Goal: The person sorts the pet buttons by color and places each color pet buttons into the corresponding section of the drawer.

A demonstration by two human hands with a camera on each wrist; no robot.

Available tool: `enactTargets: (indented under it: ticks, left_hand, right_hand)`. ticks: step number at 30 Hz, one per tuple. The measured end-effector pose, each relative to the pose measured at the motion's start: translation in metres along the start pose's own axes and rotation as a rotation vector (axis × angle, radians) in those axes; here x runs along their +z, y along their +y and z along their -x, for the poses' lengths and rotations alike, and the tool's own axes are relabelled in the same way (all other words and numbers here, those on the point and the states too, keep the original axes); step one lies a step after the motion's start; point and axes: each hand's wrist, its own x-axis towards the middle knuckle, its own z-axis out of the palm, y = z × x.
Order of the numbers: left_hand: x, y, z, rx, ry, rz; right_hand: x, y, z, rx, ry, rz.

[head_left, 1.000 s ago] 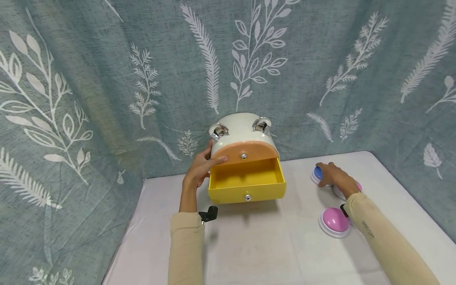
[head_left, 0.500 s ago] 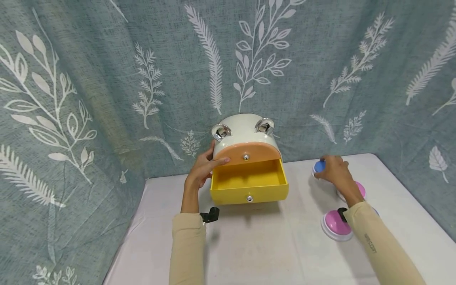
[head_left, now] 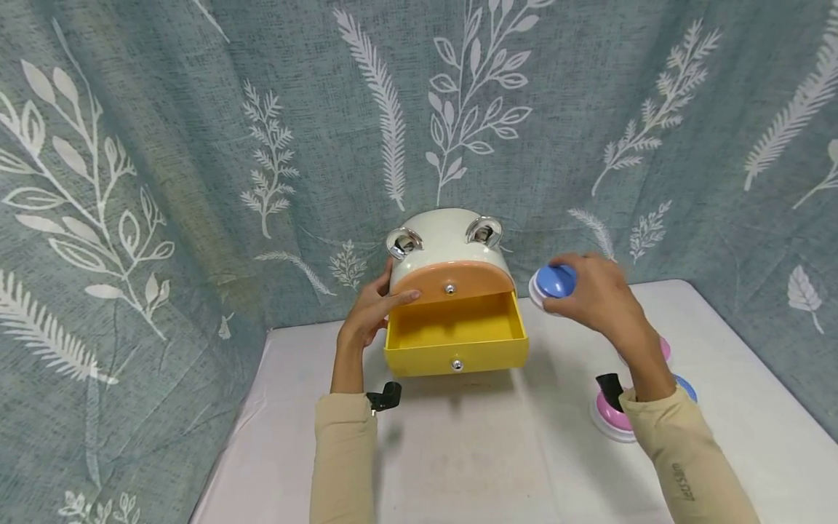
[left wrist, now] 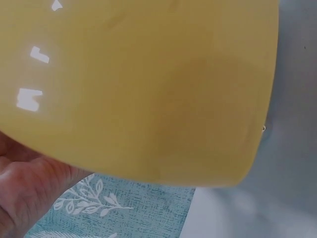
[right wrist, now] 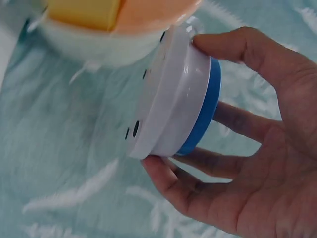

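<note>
Pink button [head_left: 612,418] sitting nearest on white table [head_left: 471,458], half hidden by black wrist piece [head_left: 610,391]. Yellow drawer [head_left: 425,358] sticking out of box [head_left: 440,244], silver knob [head_left: 457,364] shining on front. Left hand [head_left: 366,311] gripping box's side, thumb lying on orange front [head_left: 481,276]; white rounded top wearing two silver rings [head_left: 484,231]. Right hand [head_left: 601,295], well apart from left, pinching blue button [head_left: 556,281] midair just right of box: glossy blue dome, round white base, kinda tilted, dark spots showing underneath. Leafy teal curtain [head_left: 314,145] hanging behind.

The near table [head_left: 458,458] offers passage. Beyond it juts the yellow drawer [head_left: 419,360]; a pink button [head_left: 610,417] obstructs the right, the curtain [head_left: 556,145] the far side.
</note>
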Motion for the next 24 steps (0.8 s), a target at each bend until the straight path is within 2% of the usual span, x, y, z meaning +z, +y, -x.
enactTargets:
  ticks: [4, 11, 16, 24]
  left_hand:
    - [0.000, 0.000, 0.001, 0.008, -0.003, 0.002]
    - [0.002, 0.001, 0.002, -0.001, 0.004, -0.005]
    - [0.006, 0.001, 0.002, 0.000, 0.012, -0.004]
    - [0.004, 0.000, 0.006, 0.027, 0.032, -0.024]
  right_hand:
    - [0.013, -0.026, 0.000, -0.111, -0.044, -0.060]
    - [0.064, -0.074, -0.013, -0.230, -0.088, -0.100]
    - [0.096, -0.096, -0.020, -0.219, -0.097, -0.068]
    - [0.128, -0.111, -0.032, -0.139, -0.115, -0.078]
